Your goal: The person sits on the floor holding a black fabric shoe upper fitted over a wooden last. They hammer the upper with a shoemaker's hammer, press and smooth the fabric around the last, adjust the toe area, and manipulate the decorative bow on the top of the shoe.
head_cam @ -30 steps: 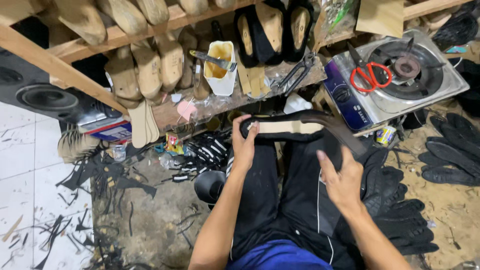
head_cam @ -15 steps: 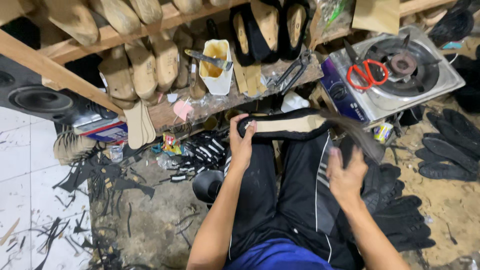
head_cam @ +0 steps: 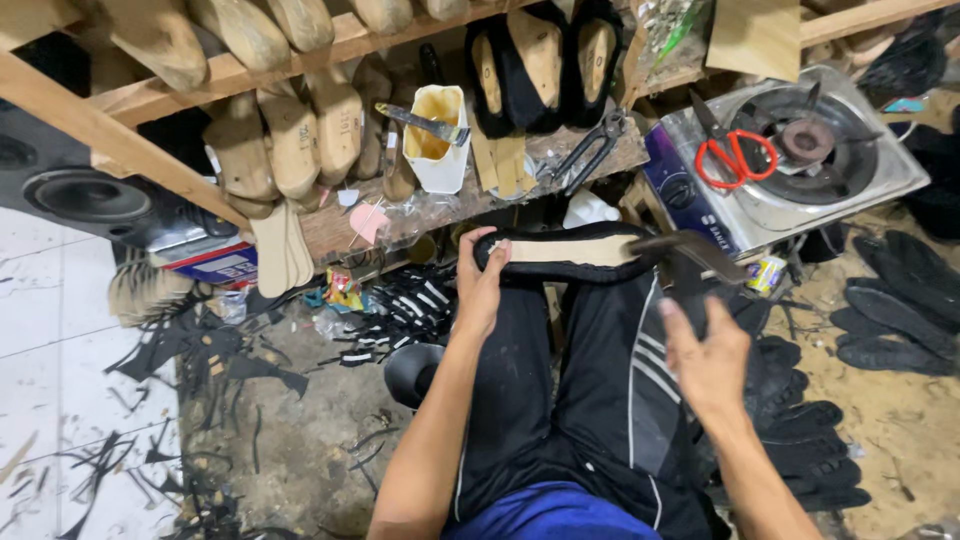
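The left hand (head_cam: 482, 285) is gripping the toe end of a black shoe upper stretched over a last (head_cam: 565, 252), fingers curled over its rim, and the shoe is lying sole-up across the person's knees, its pale insole facing the camera. The right hand (head_cam: 708, 360) is hovering at about four o'clock from the shoe, apart from it, fingers spread open and holding nothing that can be made out; a blurred dark shape (head_cam: 690, 252) is showing just above it at the shoe's heel end, and what it is cannot be told. At twelve o'clock from the shoe, a wooden shelf (head_cam: 330, 222) is carrying a white cup of yellow glue (head_cam: 437, 138) and a pair of pincers (head_cam: 590, 152). At two o'clock, red-handled scissors (head_cam: 733, 155) are lying on a steel gas stove (head_cam: 800, 190). Wooden lasts (head_cam: 290, 135) are hanging at ten o'clock, and black soles (head_cam: 890, 310) are lying on the floor at three o'clock.
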`<state>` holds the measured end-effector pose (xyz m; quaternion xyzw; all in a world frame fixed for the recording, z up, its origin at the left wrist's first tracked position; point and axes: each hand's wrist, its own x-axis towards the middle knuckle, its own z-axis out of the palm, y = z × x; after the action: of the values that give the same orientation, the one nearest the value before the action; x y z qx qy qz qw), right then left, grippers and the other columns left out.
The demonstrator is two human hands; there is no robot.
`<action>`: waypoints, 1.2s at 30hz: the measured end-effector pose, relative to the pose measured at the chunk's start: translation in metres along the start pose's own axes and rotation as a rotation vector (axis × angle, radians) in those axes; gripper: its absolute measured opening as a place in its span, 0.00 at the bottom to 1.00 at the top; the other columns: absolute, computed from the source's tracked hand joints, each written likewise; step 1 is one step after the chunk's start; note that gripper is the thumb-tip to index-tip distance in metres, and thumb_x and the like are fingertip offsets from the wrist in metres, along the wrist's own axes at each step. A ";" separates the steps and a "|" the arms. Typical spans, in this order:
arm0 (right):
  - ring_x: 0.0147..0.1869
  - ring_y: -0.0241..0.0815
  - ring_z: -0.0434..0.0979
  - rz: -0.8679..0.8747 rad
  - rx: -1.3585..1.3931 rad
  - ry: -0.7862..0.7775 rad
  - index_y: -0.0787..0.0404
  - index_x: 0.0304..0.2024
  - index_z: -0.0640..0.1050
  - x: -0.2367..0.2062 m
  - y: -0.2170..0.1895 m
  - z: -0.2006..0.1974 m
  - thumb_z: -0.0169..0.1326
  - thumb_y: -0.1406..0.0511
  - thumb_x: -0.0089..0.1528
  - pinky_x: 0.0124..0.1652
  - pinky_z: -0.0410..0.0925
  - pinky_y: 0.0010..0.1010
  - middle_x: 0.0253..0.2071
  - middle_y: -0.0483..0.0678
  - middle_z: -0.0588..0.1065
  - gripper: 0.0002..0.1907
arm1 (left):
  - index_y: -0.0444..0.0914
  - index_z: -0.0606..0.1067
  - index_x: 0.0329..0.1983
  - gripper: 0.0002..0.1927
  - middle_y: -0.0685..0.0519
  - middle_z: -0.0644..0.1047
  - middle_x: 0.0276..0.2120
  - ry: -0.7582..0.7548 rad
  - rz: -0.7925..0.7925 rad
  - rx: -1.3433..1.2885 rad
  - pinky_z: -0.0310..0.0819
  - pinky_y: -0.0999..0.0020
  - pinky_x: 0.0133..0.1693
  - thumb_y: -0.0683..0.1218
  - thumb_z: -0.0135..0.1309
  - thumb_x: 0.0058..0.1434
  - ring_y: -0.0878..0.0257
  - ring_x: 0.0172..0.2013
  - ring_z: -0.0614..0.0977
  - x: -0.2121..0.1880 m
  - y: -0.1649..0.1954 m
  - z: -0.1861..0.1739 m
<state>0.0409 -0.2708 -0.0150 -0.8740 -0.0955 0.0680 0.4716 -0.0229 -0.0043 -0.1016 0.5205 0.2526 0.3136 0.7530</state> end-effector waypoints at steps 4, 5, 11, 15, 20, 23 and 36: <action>0.21 0.33 0.72 -0.348 0.317 0.159 0.68 0.30 0.71 -0.002 0.006 0.005 0.49 0.60 0.78 0.27 0.65 0.26 0.19 0.46 0.71 0.23 | 0.37 0.69 0.56 0.15 0.53 0.75 0.41 -0.001 -0.001 -0.037 0.71 0.74 0.49 0.41 0.54 0.67 0.68 0.43 0.76 -0.001 -0.004 -0.001; 0.22 0.32 0.72 -0.365 0.259 0.178 0.68 0.29 0.72 -0.002 0.007 0.010 0.47 0.61 0.80 0.27 0.65 0.25 0.20 0.46 0.71 0.25 | 0.37 0.69 0.57 0.15 0.53 0.75 0.41 0.004 -0.018 -0.025 0.71 0.74 0.48 0.41 0.54 0.68 0.68 0.42 0.75 -0.001 -0.005 -0.002; 0.17 0.33 0.68 -0.073 0.067 -0.001 0.69 0.37 0.72 0.003 -0.009 0.006 0.54 0.63 0.68 0.19 0.62 0.27 0.17 0.48 0.70 0.13 | 0.38 0.69 0.58 0.16 0.54 0.74 0.43 -0.017 0.014 -0.033 0.70 0.74 0.50 0.41 0.53 0.68 0.68 0.44 0.75 0.000 -0.004 0.001; 0.21 0.30 0.68 -0.227 0.417 0.077 0.68 0.40 0.70 -0.004 -0.022 0.013 0.51 0.61 0.73 0.22 0.62 0.24 0.21 0.42 0.70 0.14 | 0.37 0.69 0.57 0.16 0.54 0.74 0.44 -0.014 -0.006 0.013 0.70 0.74 0.50 0.41 0.54 0.68 0.69 0.45 0.75 -0.002 0.003 -0.002; 0.16 0.34 0.67 -0.015 0.109 -0.060 0.66 0.43 0.73 -0.013 0.014 0.004 0.55 0.63 0.65 0.18 0.61 0.29 0.16 0.46 0.69 0.11 | 0.38 0.69 0.58 0.18 0.54 0.75 0.43 -0.014 -0.194 -0.201 0.71 0.64 0.47 0.46 0.52 0.67 0.65 0.45 0.75 -0.002 -0.004 -0.009; 0.18 0.35 0.71 -0.243 -0.105 -0.181 0.65 0.30 0.76 -0.031 0.067 -0.017 0.53 0.64 0.69 0.25 0.64 0.31 0.18 0.46 0.70 0.14 | 0.30 0.71 0.58 0.22 0.48 0.77 0.52 0.087 -0.189 -0.468 0.68 0.59 0.58 0.52 0.49 0.71 0.58 0.55 0.76 -0.003 -0.015 -0.014; 0.34 0.50 0.82 -0.104 -0.377 -0.158 0.66 0.33 0.80 -0.052 0.120 -0.062 0.54 0.61 0.67 0.39 0.71 0.36 0.30 0.57 0.79 0.15 | 0.30 0.72 0.55 0.22 0.34 0.75 0.57 -0.217 0.073 -0.730 0.64 0.47 0.68 0.54 0.41 0.74 0.41 0.62 0.74 -0.011 0.000 0.003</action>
<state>0.0158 -0.3976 -0.0796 -0.9326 -0.1882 0.0930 0.2937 -0.0284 -0.0146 -0.1001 0.2571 0.0243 0.3524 0.8995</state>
